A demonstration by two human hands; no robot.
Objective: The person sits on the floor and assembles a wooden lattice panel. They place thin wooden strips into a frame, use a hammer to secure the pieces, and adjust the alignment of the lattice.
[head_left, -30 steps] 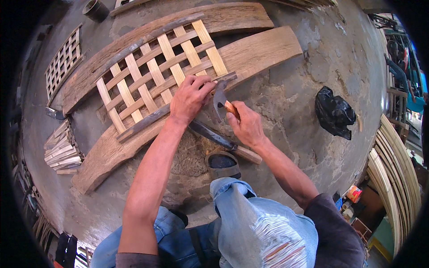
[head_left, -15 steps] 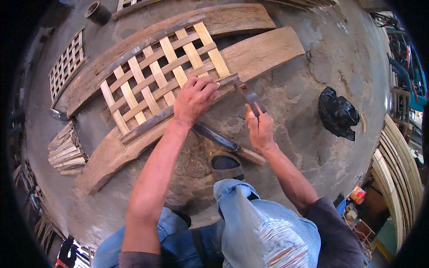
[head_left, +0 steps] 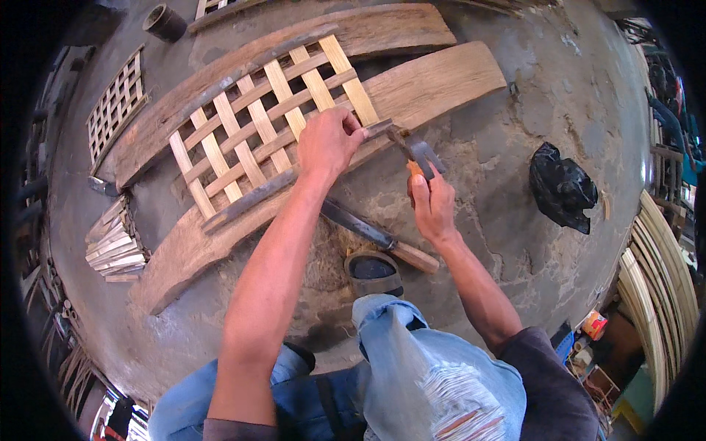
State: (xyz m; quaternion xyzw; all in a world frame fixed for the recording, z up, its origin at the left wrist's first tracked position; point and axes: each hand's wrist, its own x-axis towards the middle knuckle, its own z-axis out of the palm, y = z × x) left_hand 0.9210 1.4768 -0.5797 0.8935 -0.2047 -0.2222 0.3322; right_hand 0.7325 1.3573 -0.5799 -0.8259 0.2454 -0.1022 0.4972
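Observation:
A lattice panel [head_left: 240, 140] of woven pale wooden slats, edged by darker rails, lies across two curved wooden planks. My left hand [head_left: 329, 144] is closed at the near rail, close to its right end, with thumb and fingers pinched there. Whether a small piece is between the fingertips is hidden. My right hand [head_left: 432, 202] grips a metal-headed hand tool [head_left: 422, 153] by its orange-brown handle. The tool's head is at the rail's right end, slightly smeared by motion. Below the hands, a large knife [head_left: 360, 226] with a wooden handle lies on the floor.
My sandalled foot [head_left: 373, 270] is beside the knife handle. A black plastic bag [head_left: 562, 187] lies to the right, near bundled curved strips [head_left: 654, 287]. At left are a pile of short slats [head_left: 116, 246] and another lattice panel [head_left: 118, 106]. A dark pot [head_left: 165, 23] stands at far left.
My left hand has turned and shifted slightly right and up along the rail, its fingers more tucked in. The tool in my right hand has changed angle. The whole view has shifted slightly.

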